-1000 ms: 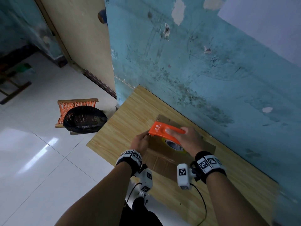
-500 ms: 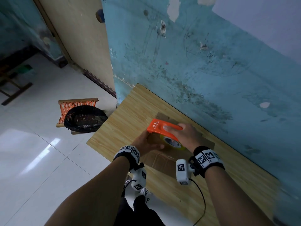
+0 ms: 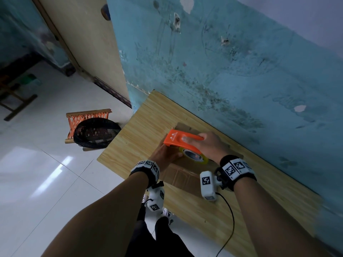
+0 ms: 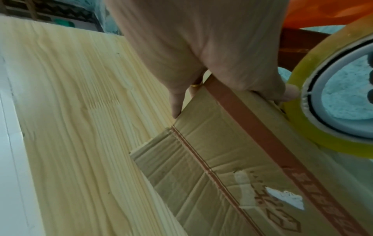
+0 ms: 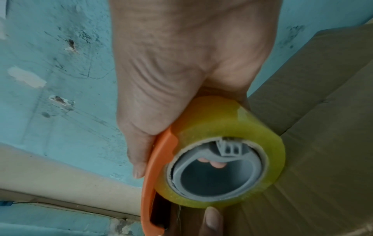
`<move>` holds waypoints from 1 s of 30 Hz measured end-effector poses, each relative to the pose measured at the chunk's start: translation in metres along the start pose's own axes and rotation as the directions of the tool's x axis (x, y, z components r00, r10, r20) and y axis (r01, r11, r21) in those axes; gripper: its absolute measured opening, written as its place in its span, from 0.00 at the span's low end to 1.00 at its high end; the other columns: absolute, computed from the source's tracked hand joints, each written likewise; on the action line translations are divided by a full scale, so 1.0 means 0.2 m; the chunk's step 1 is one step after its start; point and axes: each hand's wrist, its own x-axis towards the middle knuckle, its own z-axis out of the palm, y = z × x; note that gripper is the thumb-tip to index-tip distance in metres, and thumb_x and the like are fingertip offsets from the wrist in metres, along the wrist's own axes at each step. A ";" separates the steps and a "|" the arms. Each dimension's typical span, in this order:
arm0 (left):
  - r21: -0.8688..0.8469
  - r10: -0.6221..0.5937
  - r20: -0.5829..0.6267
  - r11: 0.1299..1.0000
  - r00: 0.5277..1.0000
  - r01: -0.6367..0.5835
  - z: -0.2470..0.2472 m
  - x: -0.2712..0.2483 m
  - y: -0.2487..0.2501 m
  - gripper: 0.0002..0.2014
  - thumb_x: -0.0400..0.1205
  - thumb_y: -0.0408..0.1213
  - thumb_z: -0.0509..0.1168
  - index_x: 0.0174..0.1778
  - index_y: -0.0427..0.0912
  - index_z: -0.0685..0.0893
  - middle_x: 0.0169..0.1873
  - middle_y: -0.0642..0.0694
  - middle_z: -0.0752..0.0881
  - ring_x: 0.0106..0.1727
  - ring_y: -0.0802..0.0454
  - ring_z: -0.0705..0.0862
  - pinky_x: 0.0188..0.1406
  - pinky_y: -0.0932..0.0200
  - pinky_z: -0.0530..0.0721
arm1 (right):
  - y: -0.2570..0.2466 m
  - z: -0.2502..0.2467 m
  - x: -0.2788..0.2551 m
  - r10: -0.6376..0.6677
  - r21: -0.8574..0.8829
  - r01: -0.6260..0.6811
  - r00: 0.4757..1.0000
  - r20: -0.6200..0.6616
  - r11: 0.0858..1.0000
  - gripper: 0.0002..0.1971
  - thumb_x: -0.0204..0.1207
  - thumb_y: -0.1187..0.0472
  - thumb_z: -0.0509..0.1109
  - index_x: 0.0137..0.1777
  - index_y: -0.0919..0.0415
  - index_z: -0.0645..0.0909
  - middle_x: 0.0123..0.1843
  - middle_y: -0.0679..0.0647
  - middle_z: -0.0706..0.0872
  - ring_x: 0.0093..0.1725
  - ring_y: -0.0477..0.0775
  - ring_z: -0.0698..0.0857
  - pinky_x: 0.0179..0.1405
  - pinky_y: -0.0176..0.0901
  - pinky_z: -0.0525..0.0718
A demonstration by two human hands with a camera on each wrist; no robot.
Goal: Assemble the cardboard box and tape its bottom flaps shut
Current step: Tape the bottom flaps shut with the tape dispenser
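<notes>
A brown cardboard box [image 3: 181, 175] stands on the wooden table [image 3: 139, 127] against the blue wall. My right hand [image 3: 209, 145] grips an orange tape dispenser [image 3: 176, 139] on top of the box, thumb along its back. The yellowish tape roll [image 3: 193, 156] touches the cardboard. In the right wrist view the roll [image 5: 222, 124] and the orange dispenser [image 5: 153, 183] sit over the box's top [image 5: 312, 111]. My left hand [image 3: 163, 154] holds the box's left top edge just below the dispenser. The left wrist view shows that hand [image 4: 201, 47] curled over the edge of the box [image 4: 222, 175], beside the roll [image 4: 298, 111].
The blue wall [image 3: 241, 71] runs close behind the box. The table's left end lies a short way left of my left hand. On the tiled floor to the left sit a black mesh basket [image 3: 96, 132] and an orange-strapped wooden stool [image 3: 87, 115]. A black cable [image 3: 230, 219] hangs from my right wrist.
My left hand has slid right along the box's edge, in under the front of the dispenser. The right hand and dispenser have stayed almost in place.
</notes>
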 end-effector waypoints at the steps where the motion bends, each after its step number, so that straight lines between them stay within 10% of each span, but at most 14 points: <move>1: 0.001 -0.015 0.009 1.000 1.000 0.015 0.00 0.00 0.00 0.35 0.84 0.59 0.69 0.87 0.56 0.67 0.86 0.47 0.70 0.84 0.44 0.71 0.84 0.36 0.71 | 0.00 0.00 0.00 -0.004 -0.003 0.004 1.000 -0.002 1.000 0.31 0.71 0.23 0.72 0.42 0.54 0.86 0.35 0.50 0.91 0.34 0.49 0.91 0.38 0.42 0.84; 9: 0.003 -0.166 0.064 0.986 0.984 0.167 -0.01 0.01 -0.01 0.53 0.56 0.73 0.76 0.80 0.67 0.71 0.75 0.55 0.81 0.76 0.46 0.81 0.78 0.36 0.80 | 0.02 -0.02 0.00 -0.061 -0.014 0.061 0.998 0.003 0.998 0.30 0.71 0.27 0.75 0.43 0.57 0.89 0.36 0.50 0.92 0.38 0.50 0.93 0.39 0.43 0.84; 20: 0.547 -0.190 0.008 0.823 0.982 0.155 -0.05 -0.01 0.09 0.43 0.76 0.79 0.60 0.82 0.56 0.72 0.67 0.45 0.85 0.63 0.40 0.87 0.59 0.43 0.90 | 0.05 -0.02 -0.03 -0.092 -0.002 0.092 0.995 0.025 0.996 0.30 0.72 0.27 0.74 0.49 0.56 0.88 0.41 0.51 0.93 0.41 0.52 0.94 0.46 0.48 0.91; 30: 0.412 -0.012 0.121 0.910 0.993 -0.039 -0.05 0.02 0.02 0.41 0.79 0.72 0.65 0.87 0.63 0.63 0.88 0.50 0.66 0.80 0.43 0.77 0.78 0.39 0.79 | 0.10 -0.02 -0.05 -0.095 0.020 0.094 0.995 0.027 0.995 0.29 0.73 0.27 0.73 0.46 0.56 0.87 0.39 0.53 0.93 0.38 0.52 0.94 0.41 0.44 0.88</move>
